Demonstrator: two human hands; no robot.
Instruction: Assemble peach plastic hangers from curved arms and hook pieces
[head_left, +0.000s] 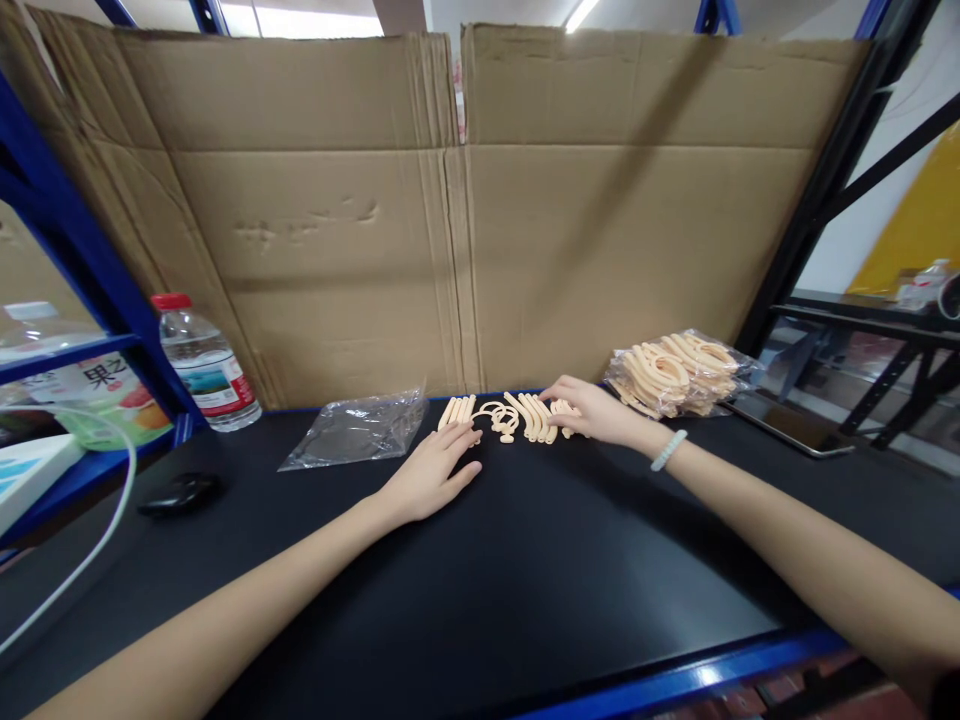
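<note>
Several cream-coloured straight pieces (457, 410) lie side by side near the back of the black table. My left hand (435, 470) rests at their front end, palm down with its fingers apart. To their right are thin cream rings (499, 415) with a small piece in front. Further right, curved cream strips (531, 417) lie in a row. My right hand (589, 408), with a pale beaded bracelet on the wrist, is over small cream pieces (562, 410) at the row's right end. Its fingers are bent down; whether they grip a piece is unclear.
A clear plastic bag (360, 430) lies flat at left. Bagged cream parts (671, 375) are piled at right beside a dark flat device (787, 425). A black mouse (180, 494) and a red-capped bottle (206, 365) stand left. Cardboard (337, 250) walls the back.
</note>
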